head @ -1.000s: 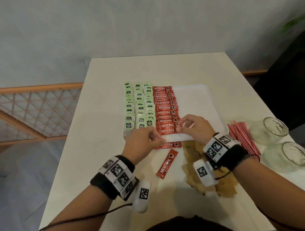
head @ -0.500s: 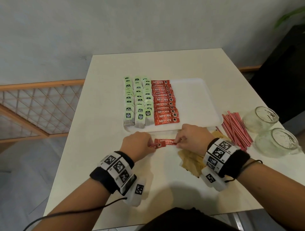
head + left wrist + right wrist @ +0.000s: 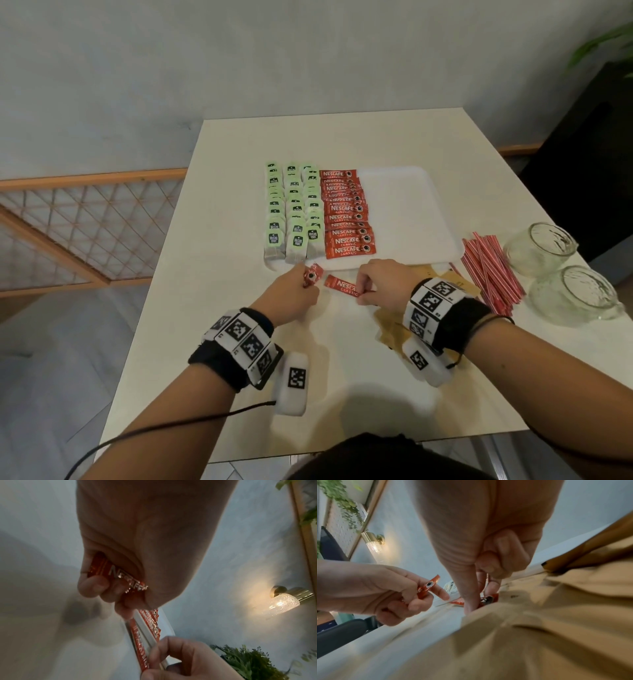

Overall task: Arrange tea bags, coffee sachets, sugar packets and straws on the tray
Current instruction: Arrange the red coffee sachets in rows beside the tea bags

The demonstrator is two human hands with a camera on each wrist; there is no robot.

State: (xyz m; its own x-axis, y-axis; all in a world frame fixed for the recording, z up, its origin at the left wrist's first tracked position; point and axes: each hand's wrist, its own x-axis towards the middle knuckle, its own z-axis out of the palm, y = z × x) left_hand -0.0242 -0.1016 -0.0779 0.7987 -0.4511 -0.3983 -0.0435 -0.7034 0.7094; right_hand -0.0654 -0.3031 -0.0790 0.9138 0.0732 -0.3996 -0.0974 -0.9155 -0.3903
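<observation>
1. Pinching one red coffee sachet (image 3: 312, 275) in the left hand (image 3: 291, 298), fingers curled round it, sachet standing up off the surface (image 3: 239, 377) just short of the tray (image 3: 411, 219).
2. Pinching the near end of a second coffee sachet (image 3: 343, 286) in the right hand (image 3: 380, 284); sachet lying close to flat, long axis running left to right, its free end pointing toward the left hand.
3. Sitting just beyond both hands: the coffee column (image 3: 346, 219), each sachet laid crosswise, last one at the tray's near edge. Judging the right-hand sachet already aligned with that column; left-hand one needing a turn to lie flat.
4. Filling the tray's left part: green tea bags (image 3: 294, 212) in rows beside the coffee; right part of the tray bare.
5. Waiting off the tray: brown sugar packets (image 3: 438, 284) under and behind the right wrist, striped straws (image 3: 489, 270) to the right, near two glass jars (image 3: 561, 274).
6. Hiding much of the sugar pile: the right hand and wristband. Blurring in both wrist views; whether the right-hand sachet is touching the surface, not possible to tell.
</observation>
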